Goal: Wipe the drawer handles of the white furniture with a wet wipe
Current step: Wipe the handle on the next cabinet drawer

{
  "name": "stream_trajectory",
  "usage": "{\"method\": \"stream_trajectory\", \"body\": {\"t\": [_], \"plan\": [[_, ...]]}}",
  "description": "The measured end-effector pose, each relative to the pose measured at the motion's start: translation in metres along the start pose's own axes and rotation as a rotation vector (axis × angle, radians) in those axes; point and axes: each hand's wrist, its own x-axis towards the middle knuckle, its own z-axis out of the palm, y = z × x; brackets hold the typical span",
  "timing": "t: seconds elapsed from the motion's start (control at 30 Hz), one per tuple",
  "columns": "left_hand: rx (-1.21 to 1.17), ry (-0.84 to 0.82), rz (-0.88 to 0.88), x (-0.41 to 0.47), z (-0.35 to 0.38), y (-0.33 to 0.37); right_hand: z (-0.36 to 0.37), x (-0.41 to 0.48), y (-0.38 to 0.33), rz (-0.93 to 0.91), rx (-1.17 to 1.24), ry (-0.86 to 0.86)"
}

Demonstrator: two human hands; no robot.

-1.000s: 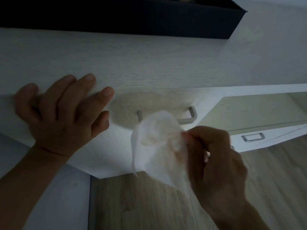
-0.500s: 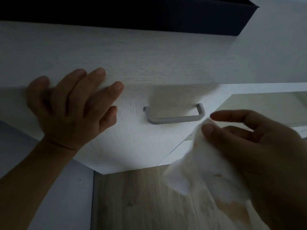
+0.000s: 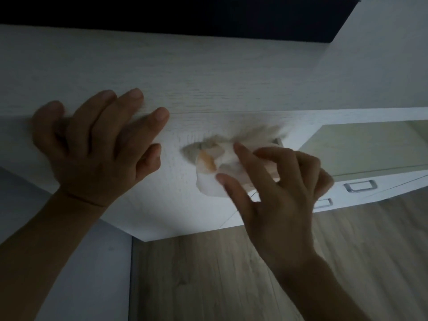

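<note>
2 hands (image 3: 99,144) (image 3: 278,188), wipe (image 3: 215,174) covering handle (image 3: 279,142)

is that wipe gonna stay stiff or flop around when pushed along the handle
Likely floppy: the wipe bunches and folds under the right hand. Probably light, since fingertips alone hold it. It seems to drape over the handle, hiding most of it.

Dim light. Wood-plank floor (image 3: 231,279) below; pale wall (image 3: 393,54) upper right; dark box (image 3: 185,15) on top.
</note>
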Motion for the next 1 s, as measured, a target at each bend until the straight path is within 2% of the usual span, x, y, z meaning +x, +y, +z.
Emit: {"method": "stream_trajectory", "body": {"t": [0.07,0.13,0.27,0.4,0.57,0.7,0.83,0.9,1.0], "plan": [[-0.022,-0.012,0.001,-0.001,0.0,0.0,0.01,0.0,-0.005,-0.007,0.019,0.08],[-0.039,-0.014,-0.005,-0.002,0.001,0.0,0.018,0.002,-0.007,-0.073,0.153,0.135],[-0.056,-0.031,-0.016,-0.003,0.002,-0.001,0.023,-0.002,0.008,-0.241,0.222,0.161],[-0.043,-0.017,-0.007,-0.002,0.001,0.001,0.018,-0.003,0.035,-0.294,0.237,0.188],[-0.063,-0.036,-0.012,-0.006,0.003,-0.002,0.038,-0.004,-0.009,-0.175,0.232,0.212],[-0.092,-0.032,-0.018,-0.004,0.003,0.0,0.023,0.0,0.006,-0.066,0.38,0.293],[-0.082,-0.044,-0.008,-0.007,0.004,-0.002,0.034,0.003,-0.013,0.009,0.33,0.34],[-0.083,-0.066,-0.015,-0.01,0.005,-0.003,0.044,0.002,-0.019,0.002,0.294,0.34],[-0.115,-0.078,-0.015,-0.009,0.004,-0.003,0.043,-0.004,0.012,-0.12,0.324,0.285]]}}
